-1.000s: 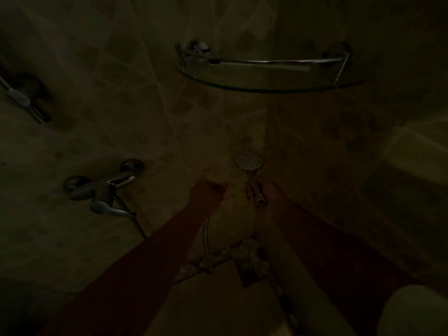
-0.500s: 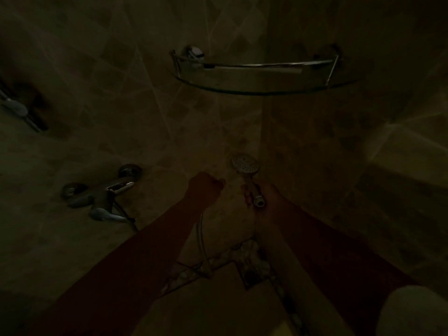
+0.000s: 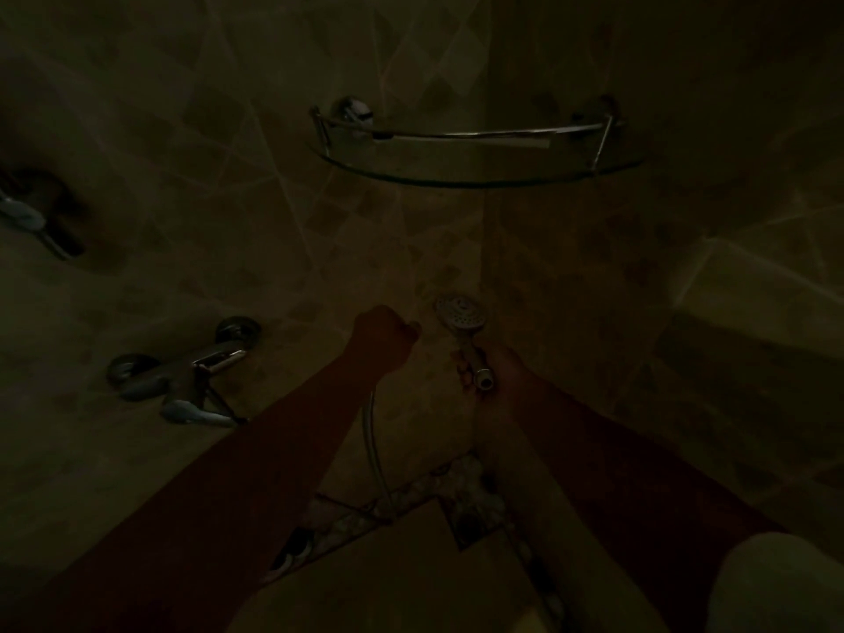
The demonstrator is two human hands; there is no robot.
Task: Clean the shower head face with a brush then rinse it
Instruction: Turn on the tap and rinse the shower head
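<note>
This is looking like a dark shower in a home bathroom. Tiles (image 3: 228, 153) are covering the walls, a tap (image 3: 196, 363) is sticking out left, and a glass shelf (image 3: 475, 180) is hanging far up.

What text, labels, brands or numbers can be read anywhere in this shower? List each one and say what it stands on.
None can be read.
Shower head: only spray holes show on its face, no wording.
Tap on the wall: bare metal in dim light; any mark is too dark to make out.
Glass shelf: no label visible.
Wall tiles: pattern only, no writing.
</note>
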